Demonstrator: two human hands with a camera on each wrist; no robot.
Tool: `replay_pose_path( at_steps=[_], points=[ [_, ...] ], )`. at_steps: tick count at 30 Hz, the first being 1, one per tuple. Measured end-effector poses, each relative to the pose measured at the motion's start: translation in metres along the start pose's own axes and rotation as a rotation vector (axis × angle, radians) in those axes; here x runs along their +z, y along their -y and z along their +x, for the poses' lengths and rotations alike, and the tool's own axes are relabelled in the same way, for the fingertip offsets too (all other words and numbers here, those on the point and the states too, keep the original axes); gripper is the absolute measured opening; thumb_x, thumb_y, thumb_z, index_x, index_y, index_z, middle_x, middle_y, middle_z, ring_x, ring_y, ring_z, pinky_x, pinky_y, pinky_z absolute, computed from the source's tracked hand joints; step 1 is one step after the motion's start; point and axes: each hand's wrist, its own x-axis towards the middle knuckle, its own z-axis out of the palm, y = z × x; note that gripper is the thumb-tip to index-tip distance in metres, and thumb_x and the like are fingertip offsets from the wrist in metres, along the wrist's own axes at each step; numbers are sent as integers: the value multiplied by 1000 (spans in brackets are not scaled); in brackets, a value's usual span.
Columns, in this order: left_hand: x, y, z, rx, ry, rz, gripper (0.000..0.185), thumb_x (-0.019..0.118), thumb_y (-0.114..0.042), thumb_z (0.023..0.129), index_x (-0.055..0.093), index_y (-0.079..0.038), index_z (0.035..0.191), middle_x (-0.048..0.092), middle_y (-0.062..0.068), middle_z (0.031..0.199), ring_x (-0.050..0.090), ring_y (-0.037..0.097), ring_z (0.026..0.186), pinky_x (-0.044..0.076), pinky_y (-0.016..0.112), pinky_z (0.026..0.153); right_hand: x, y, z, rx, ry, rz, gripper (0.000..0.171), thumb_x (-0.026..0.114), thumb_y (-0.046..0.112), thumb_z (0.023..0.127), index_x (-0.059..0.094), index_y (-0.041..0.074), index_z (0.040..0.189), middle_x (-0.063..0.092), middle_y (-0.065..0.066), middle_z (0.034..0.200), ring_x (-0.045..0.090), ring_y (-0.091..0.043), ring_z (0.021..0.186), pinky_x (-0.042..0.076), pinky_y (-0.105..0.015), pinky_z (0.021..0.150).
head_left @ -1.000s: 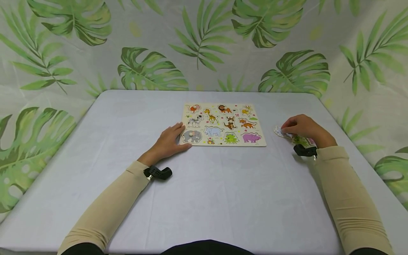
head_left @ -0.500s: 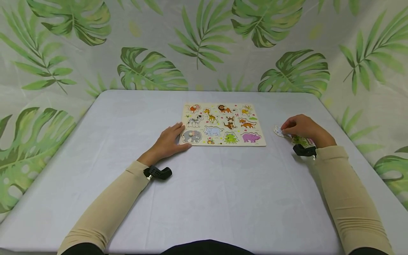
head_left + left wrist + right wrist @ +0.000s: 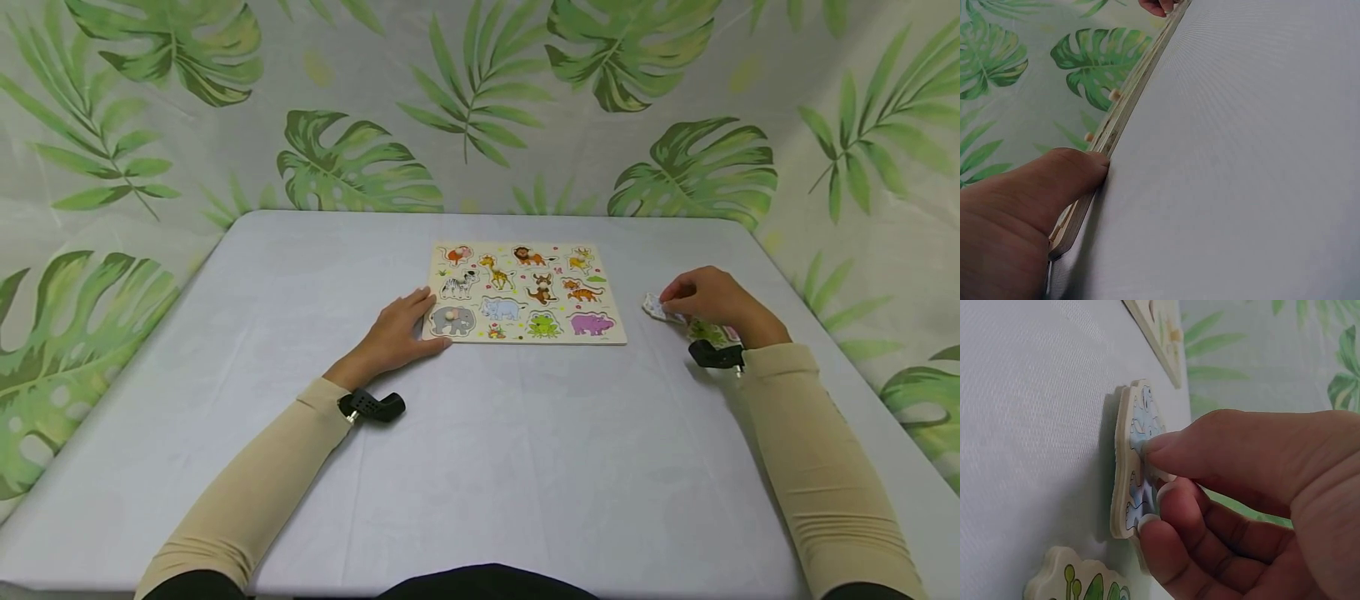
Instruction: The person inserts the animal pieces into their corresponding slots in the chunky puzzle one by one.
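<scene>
A wooden animal puzzle board [image 3: 525, 292] lies flat on the table, most slots filled with animal pieces. My left hand [image 3: 397, 333] rests flat at the board's near left corner, thumb against its edge [image 3: 1100, 164]. My right hand [image 3: 712, 304] is to the right of the board, fingers and thumb pinching a pale blue-and-white puzzle piece [image 3: 1135, 462] whose near edge is tilted up off the table [image 3: 656, 308]. A green piece [image 3: 1079, 581] lies just beside it, partly under the hand [image 3: 705, 332].
The grey table [image 3: 480, 450] is ringed by a leaf-print curtain [image 3: 480, 108] at the back and both sides. A pink-edged piece [image 3: 731, 335] peeks out by my right wrist.
The right hand has tipped the pale piece slightly up and a little to the left. The left hand and board have not moved.
</scene>
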Motion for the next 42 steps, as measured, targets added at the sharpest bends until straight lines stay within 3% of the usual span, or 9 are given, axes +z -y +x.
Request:
replay_pose_path(
  at_steps=[7,15,42],
  points=[
    [0,-1,0,3,0,4,83,68,-45,86,34,-2,149,25,12,158,18,27,146,11,43,119,0,7,0,-15,-22,-5,23,67,19,90,69,0,104,67,-15,100,55,-26,87,46,-33,70],
    [0,-1,0,-1,-3,3,84,68,-46,86,34,-2,149,24,12,158,17,28,146,11,44,119,3,17,3,-52,-24,6,23,70,19,89,70,1,102,68,-13,97,56,-23,81,47,-30,64],
    [0,-1,0,-6,5,13,83,67,-46,87,33,-2,149,24,13,158,17,29,146,11,46,119,19,52,3,-170,-45,9,16,69,14,89,71,2,100,69,-10,95,57,-23,82,48,-33,70]
  ],
)
